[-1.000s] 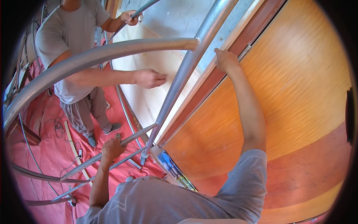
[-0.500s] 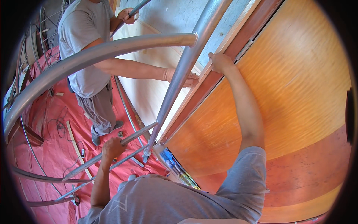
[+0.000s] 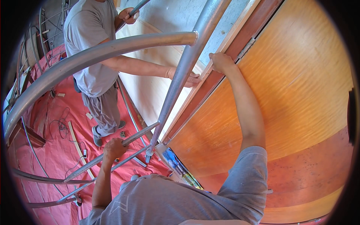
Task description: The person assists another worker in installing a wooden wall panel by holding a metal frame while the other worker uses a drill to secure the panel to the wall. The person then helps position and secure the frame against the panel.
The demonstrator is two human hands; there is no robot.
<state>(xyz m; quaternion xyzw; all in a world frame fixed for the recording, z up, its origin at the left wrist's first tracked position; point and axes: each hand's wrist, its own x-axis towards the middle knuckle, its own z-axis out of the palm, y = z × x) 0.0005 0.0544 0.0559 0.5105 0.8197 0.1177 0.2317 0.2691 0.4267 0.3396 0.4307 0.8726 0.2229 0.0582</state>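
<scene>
My left hand (image 3: pixel 114 149) is wrapped round a lower grey metal tube (image 3: pixel 90 165) of a large curved tube frame. That tube joins a thick slanting metal post (image 3: pixel 173 93), and a wide curved bar (image 3: pixel 93 50) branches off the post higher up. On the right, my right hand (image 3: pixel 223 62) is closed over the edge of a wooden door frame (image 3: pixel 255 35), reddish brown with a pale strip. Beside it is a glossy orange wood door (image 3: pixel 292 75) with a metal hinge (image 3: pixel 245 48). A co-worker's hand (image 3: pixel 185 77) touches the same frame lower down, partly behind the post.
A co-worker (image 3: pixel 90 48) in grey stands at the left, the other hand (image 3: pixel 128 15) on a metal tube. Red sheeting (image 3: pixel 52 157) covers the floor, bearing a thin wood strip (image 3: pixel 77 144) and a cable. More curved metal frames (image 3: pixel 45 33) stand at the far left.
The co-worker's body has shifted slightly right in the picture, and the post's lower end sits a little further right. Both my hands keep their holds.
</scene>
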